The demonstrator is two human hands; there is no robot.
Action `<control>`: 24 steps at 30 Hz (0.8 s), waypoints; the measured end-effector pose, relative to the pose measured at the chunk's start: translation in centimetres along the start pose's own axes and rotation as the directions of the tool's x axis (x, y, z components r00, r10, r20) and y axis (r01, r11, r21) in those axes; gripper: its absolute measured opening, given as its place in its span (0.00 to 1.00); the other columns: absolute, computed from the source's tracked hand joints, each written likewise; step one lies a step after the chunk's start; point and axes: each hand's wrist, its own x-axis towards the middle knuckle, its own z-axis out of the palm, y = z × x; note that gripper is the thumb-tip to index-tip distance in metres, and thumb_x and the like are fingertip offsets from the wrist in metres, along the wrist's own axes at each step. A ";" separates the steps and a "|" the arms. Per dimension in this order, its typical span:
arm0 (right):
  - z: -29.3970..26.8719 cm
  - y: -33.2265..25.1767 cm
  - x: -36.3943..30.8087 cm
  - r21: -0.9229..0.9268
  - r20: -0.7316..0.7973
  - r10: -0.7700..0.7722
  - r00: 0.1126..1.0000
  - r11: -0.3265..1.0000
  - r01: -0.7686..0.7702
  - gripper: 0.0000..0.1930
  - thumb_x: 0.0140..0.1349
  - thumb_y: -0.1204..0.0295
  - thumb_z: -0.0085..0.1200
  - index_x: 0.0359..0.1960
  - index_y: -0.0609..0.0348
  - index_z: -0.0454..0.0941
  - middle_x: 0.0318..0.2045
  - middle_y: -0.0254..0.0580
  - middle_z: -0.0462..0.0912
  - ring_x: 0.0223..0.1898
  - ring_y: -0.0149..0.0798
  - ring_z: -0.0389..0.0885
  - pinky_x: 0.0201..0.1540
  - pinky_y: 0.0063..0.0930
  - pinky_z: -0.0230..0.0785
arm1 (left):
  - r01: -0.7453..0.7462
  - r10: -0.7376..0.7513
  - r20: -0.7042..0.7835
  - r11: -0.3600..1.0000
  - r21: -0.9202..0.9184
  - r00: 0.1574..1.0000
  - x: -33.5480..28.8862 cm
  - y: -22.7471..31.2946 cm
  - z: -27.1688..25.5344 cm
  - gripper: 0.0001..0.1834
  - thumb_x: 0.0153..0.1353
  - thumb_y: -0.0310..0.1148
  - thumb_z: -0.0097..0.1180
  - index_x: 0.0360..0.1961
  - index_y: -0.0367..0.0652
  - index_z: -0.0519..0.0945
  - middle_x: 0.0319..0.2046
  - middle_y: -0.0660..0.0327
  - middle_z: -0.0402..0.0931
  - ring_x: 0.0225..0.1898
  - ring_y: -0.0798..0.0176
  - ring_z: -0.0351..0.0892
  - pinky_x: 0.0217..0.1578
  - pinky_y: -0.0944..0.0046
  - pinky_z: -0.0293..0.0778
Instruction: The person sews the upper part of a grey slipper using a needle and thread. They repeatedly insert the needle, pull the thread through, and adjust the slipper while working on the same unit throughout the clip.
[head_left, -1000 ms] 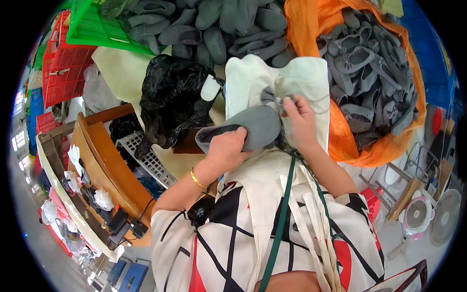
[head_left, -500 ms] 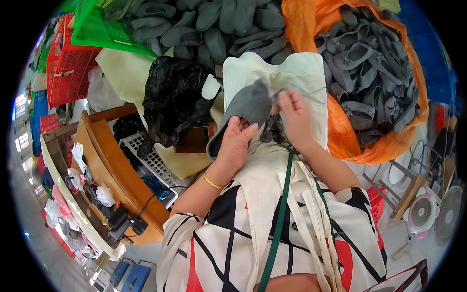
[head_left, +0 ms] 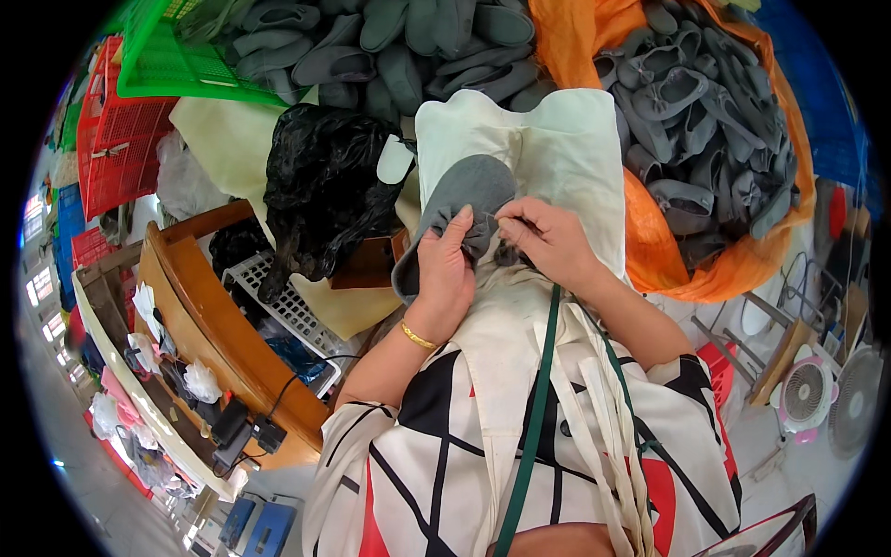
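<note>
A grey cloth shoe (head_left: 471, 190) is held over my lap, toe end pointing away from me. My left hand (head_left: 446, 265) grips its near part, the thumb pressed on the fabric. Close beside the shoe's right side, my right hand (head_left: 549, 239) is closed in a pinch. Whatever its fingertips hold is too small to make out. A white cloth (head_left: 571, 153) lies across my lap under both hands. Between my wrists is a small dark bundle (head_left: 507, 252), partly hidden by the right hand.
Grey shoes (head_left: 399, 79) lie heaped beside a green basket (head_left: 190, 65) ahead. An orange sack (head_left: 654, 246) full of shoes stands at right. A black plastic bag (head_left: 316, 176), a white crate (head_left: 288, 297) and a wooden table (head_left: 218, 325) are left. Fans (head_left: 804, 390) stand at lower right.
My left hand has turned the shoe, so its opening is less visible and the thumb now lies on top. My right hand has moved left and down, closer to the shoe.
</note>
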 end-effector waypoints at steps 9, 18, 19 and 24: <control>0.3 -0.8 0.9 -0.230 0.026 -0.037 0.999 0.972 0.042 0.07 0.64 0.75 0.53 0.41 0.62 0.79 0.25 0.34 0.78 0.24 0.23 0.70 0.29 0.21 0.65 | 0.041 -0.041 -0.020 0.999 -0.005 0.999 0.1 0.2 -0.3 0.15 0.64 0.27 0.62 0.51 0.38 0.76 0.46 0.61 0.80 0.46 0.67 0.80 0.50 0.66 0.75; 0.2 -0.6 1.0 -0.249 0.044 -0.040 0.998 0.967 0.050 0.07 0.64 0.75 0.53 0.41 0.63 0.79 0.25 0.37 0.79 0.24 0.26 0.71 0.30 0.23 0.67 | 0.053 -0.054 -0.036 0.999 -0.011 0.998 0.1 0.2 -0.6 0.15 0.63 0.27 0.63 0.50 0.39 0.76 0.45 0.62 0.80 0.45 0.68 0.80 0.49 0.67 0.75; 0.2 -0.6 1.0 -0.254 0.044 -0.045 0.998 0.966 0.054 0.07 0.64 0.75 0.53 0.41 0.63 0.79 0.25 0.38 0.79 0.24 0.26 0.71 0.30 0.23 0.67 | 0.054 -0.055 -0.035 0.998 -0.011 0.998 0.1 0.1 -0.6 0.15 0.63 0.27 0.63 0.50 0.39 0.76 0.45 0.62 0.81 0.45 0.68 0.80 0.49 0.67 0.75; 0.0 -0.6 1.2 -0.272 0.054 -0.068 0.996 0.959 0.080 0.07 0.63 0.75 0.53 0.41 0.63 0.80 0.25 0.39 0.79 0.24 0.26 0.71 0.30 0.23 0.67 | 0.055 -0.055 -0.021 0.998 -0.010 0.998 0.2 0.2 -0.5 0.15 0.63 0.27 0.63 0.50 0.39 0.76 0.45 0.62 0.81 0.45 0.67 0.80 0.49 0.66 0.75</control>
